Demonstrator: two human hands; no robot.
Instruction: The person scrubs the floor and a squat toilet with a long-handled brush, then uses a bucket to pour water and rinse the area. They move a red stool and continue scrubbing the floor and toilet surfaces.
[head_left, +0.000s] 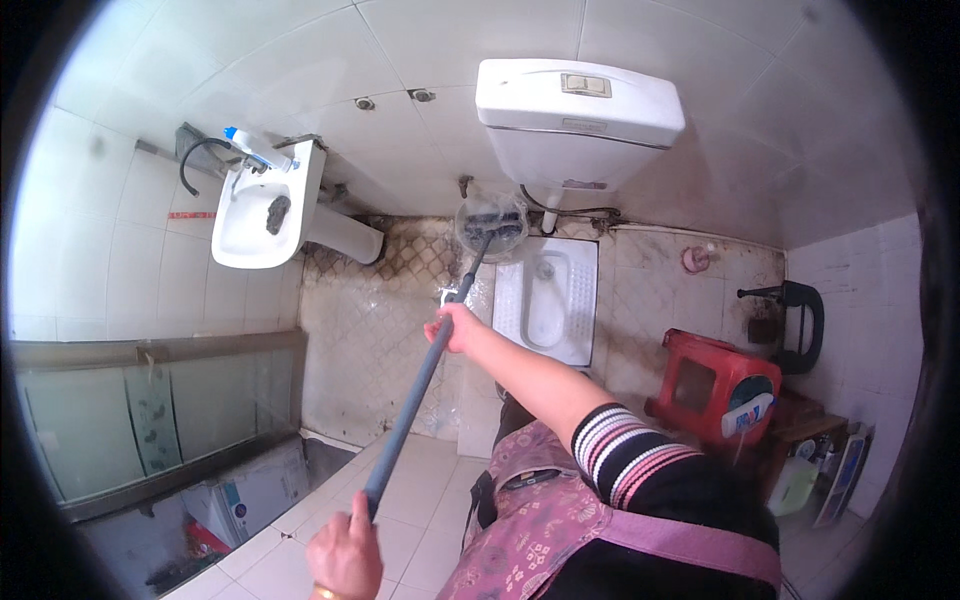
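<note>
My right hand (456, 328), in a striped black sleeve, is closed around the upper part of a long grey mop handle (411, 412). My left hand (346, 555), with a gold-coloured bracelet, grips the handle's near end at the bottom. The dark mop head (491, 225) sits inside a round translucent plastic bucket (517, 244), which stands by the wall beside the white squat toilet (546, 300). A white cistern (577, 127) is mounted above. My pink flowered apron (517, 517) shows below my right arm.
At left, a white washbasin (255, 251) holds a dark cloth (278, 215) and a bottle (259, 148). A red plastic stool (712, 382) with a white bottle (748, 415) stands right, near a small shelf (814, 427). A framed glass panel (217, 405) lies at lower left. The tiled floor looks wet (375, 337).
</note>
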